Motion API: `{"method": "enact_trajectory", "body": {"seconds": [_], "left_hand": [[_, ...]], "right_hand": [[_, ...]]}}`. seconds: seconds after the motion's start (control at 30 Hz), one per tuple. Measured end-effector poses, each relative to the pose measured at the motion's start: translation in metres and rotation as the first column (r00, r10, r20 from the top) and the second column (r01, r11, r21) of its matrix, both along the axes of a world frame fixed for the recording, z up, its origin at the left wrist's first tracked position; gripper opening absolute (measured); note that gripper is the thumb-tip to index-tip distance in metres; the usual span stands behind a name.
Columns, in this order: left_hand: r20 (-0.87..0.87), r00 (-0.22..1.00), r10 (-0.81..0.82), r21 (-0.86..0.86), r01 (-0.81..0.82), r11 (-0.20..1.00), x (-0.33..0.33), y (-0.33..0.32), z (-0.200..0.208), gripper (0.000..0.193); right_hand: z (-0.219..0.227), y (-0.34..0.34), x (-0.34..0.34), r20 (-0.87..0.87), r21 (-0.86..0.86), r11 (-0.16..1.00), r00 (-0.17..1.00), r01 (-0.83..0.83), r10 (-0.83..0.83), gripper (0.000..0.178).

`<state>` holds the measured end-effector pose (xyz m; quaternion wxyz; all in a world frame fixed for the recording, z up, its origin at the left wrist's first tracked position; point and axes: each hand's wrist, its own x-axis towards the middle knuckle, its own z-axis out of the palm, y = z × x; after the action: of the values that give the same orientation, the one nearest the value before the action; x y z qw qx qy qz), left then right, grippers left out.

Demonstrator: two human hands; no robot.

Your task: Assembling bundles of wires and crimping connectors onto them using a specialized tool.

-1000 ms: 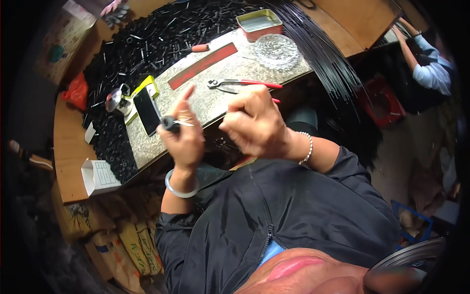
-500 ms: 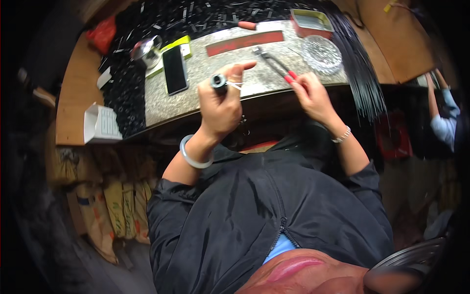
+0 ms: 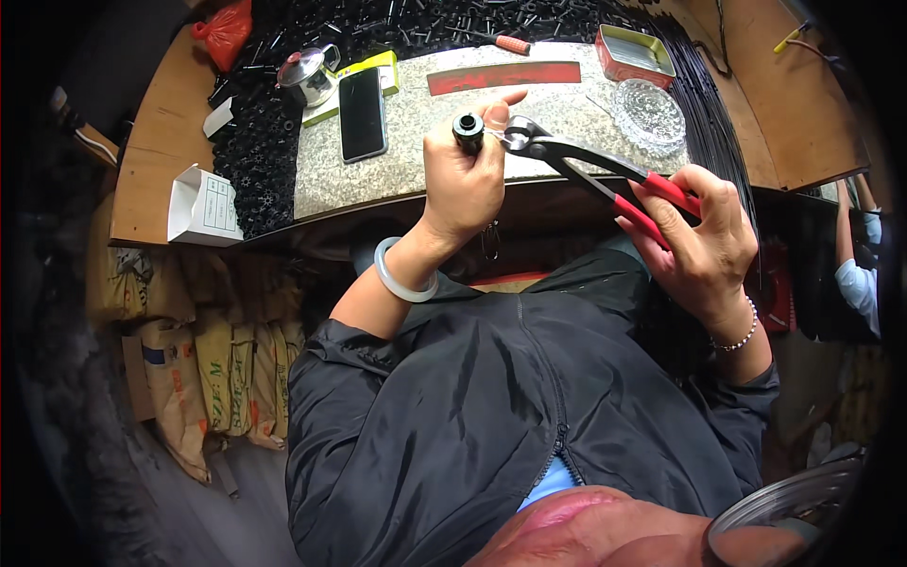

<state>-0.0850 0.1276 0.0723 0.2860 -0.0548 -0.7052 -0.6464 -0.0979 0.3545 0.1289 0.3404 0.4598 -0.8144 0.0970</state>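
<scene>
My left hand (image 3: 465, 189) is closed round a short black tube (image 3: 468, 133), its round open end facing up. Thin pale strands stick out beside the tube's end. In my right hand (image 3: 707, 236) is a pair of end-cutting pincers (image 3: 586, 163) with red grips, the handles spread a little apart. The pincers' steel jaws sit at the strands, right by my left thumb. Whether the jaws have closed on the strands is too small to tell. My left index finger points out past the tube.
On the stone slab (image 3: 406, 184) are a black phone (image 3: 363, 115), a red bar (image 3: 504, 77), a glass dish (image 3: 650, 115) and a red tin (image 3: 635, 57). Many black parts (image 3: 260, 170) surround it. A metal pot (image 3: 308, 76) and white box (image 3: 204, 208) stand left. Another person's arm (image 3: 855, 255) shows far right.
My right hand has picked up the pincers from the slab and brought their jaws to the strands at my left hand. The left hand still holds the tube.
</scene>
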Motion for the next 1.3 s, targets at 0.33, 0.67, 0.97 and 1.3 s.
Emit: {"method": "enact_trajectory", "body": {"seconds": [0.33, 0.67, 0.97, 1.3], "left_hand": [[0.070, 0.997, -0.022, -0.087, 0.029, 0.996, 0.014, 0.003, 0.008, 0.031], [0.074, 0.997, -0.014, -0.091, 0.020, 0.996, 0.022, 0.012, 0.005, 0.025], [0.112, 0.993, -0.026, -0.147, 0.042, 0.988, 0.021, 0.016, 0.008, 0.024], [0.074, 0.995, -0.063, -0.093, 0.070, 0.993, 0.017, 0.021, 0.000, 0.029]], "right_hand": [[-0.014, 0.013, -0.009, 0.829, -0.172, 0.936, 0.468, -0.308, 0.306, 0.012], [-0.046, 0.004, 0.002, 0.545, -0.168, 0.958, 0.788, -0.233, 0.287, 0.050], [-0.040, 0.012, 0.001, 0.948, -0.293, 0.944, -0.173, -0.155, 0.266, 0.064], [-0.038, 0.001, 0.004, 0.957, -0.244, 0.945, 0.101, -0.218, 0.271, 0.064]]}}
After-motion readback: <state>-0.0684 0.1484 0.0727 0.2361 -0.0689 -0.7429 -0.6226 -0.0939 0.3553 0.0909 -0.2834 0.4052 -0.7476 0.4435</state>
